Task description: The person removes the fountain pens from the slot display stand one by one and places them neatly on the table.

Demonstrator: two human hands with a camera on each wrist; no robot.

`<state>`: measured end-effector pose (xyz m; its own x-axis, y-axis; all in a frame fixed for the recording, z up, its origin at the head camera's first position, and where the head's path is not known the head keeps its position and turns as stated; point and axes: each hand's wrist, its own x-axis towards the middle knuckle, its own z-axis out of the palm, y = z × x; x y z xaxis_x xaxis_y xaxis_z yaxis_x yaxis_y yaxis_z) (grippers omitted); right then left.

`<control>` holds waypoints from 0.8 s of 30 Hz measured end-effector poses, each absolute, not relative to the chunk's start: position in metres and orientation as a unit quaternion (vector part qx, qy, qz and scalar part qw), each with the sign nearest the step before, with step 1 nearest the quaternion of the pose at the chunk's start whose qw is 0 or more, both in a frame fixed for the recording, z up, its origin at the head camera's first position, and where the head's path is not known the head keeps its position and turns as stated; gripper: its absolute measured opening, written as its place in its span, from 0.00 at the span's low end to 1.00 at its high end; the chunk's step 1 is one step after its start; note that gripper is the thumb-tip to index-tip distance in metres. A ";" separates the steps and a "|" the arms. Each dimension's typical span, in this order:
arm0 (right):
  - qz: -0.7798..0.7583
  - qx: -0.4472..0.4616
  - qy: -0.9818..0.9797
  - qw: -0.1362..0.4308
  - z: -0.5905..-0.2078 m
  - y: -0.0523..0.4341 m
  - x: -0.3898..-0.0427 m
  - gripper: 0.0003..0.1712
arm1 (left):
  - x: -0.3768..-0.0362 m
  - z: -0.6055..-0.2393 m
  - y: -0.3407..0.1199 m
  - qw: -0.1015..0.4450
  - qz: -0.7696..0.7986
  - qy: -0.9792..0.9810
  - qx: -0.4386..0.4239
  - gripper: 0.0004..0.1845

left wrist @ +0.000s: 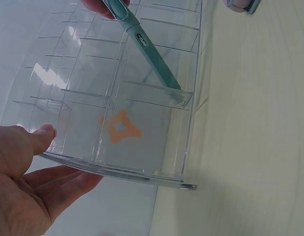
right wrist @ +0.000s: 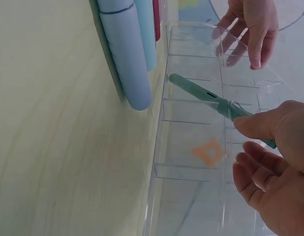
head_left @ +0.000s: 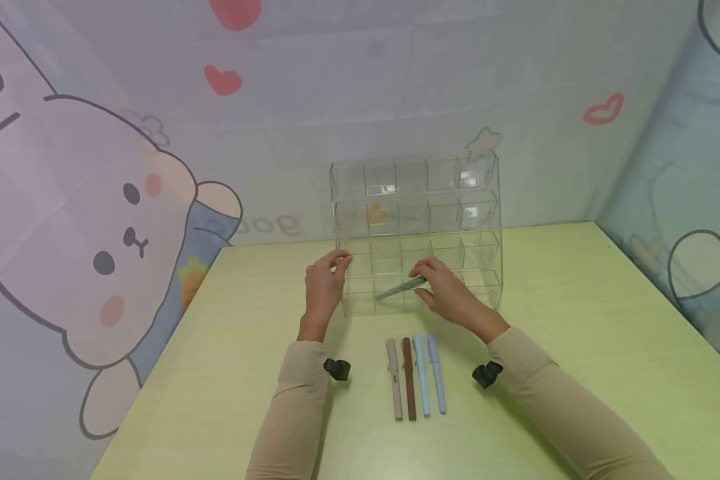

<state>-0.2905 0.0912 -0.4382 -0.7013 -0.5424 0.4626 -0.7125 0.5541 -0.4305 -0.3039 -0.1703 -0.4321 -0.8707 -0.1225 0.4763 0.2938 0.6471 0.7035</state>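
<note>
A clear acrylic rack (head_left: 387, 256) with several tiers of small compartments stands on the table. At its left side, my left hand (head_left: 325, 283) holds the side edge, thumb on one face of the panel and fingers on the other in the left wrist view. My right hand (head_left: 453, 293) pinches a green pen (head_left: 401, 288) by its clip end, between thumb and fingers. The pen slants across the bottom tier, its far tip pointing left and down by a divider in the second compartment from the left. In the right wrist view the green pen (right wrist: 196, 91) shows almost whole.
Before the rack, a beige pen (head_left: 395, 380), a brown pen (head_left: 409, 380), a light blue pen (head_left: 421, 377) and a lavender pen (head_left: 437, 377) lie side by side. A printed cloth (head_left: 300, 87) hangs behind the pale table (head_left: 216, 373).
</note>
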 end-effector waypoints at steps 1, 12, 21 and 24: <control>0.300 0.360 -0.872 0.141 -0.438 0.091 -0.291 0.16 | -0.304 -0.432 -0.170 0.249 -0.418 -0.872 -0.049 0.12; 0.282 0.373 -0.870 0.159 -0.436 0.091 -0.294 0.13 | -0.305 -0.432 -0.170 0.243 -0.415 -0.875 -0.045 0.12; 0.311 0.371 -0.862 0.148 -0.438 0.093 -0.298 0.10 | -0.304 -0.431 -0.170 0.244 -0.417 -0.875 -0.042 0.10; 0.346 0.359 -0.856 0.135 -0.438 0.095 -0.298 0.09 | -0.304 -0.431 -0.170 0.243 -0.416 -0.875 -0.043 0.11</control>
